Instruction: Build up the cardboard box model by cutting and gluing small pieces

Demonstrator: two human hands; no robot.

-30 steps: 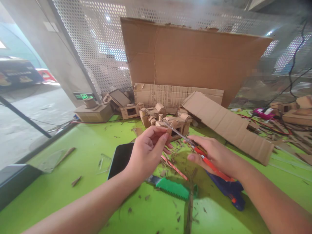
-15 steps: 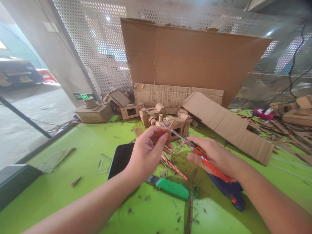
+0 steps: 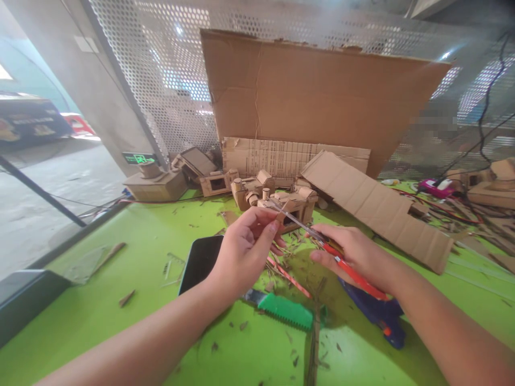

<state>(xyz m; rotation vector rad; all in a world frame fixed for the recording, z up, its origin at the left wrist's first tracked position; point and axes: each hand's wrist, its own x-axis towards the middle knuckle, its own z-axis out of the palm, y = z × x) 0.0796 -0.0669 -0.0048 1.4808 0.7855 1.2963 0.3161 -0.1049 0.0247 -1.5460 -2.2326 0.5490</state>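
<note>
Left hand, small cardboard piece, red-handled scissors and right hand above a green tabletop.
From left: a dark flat device lies partly behind the left wrist; thumb and fingers pinch the small cardboard piece, scissor blades across it; a green-handled cutter lies nearer; the right hand is curled round the red handles, near a blue glue gun.

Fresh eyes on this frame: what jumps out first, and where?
Probably the large flat brown cardboard sheet standing at the back of the bright green tabletop. Next, mid-frame, the red-handled metal cutting tool in the right hand, its tip at the small brown cardboard strip pinched in the left hand. Nearer the camera lies the green-handled blade.
</note>
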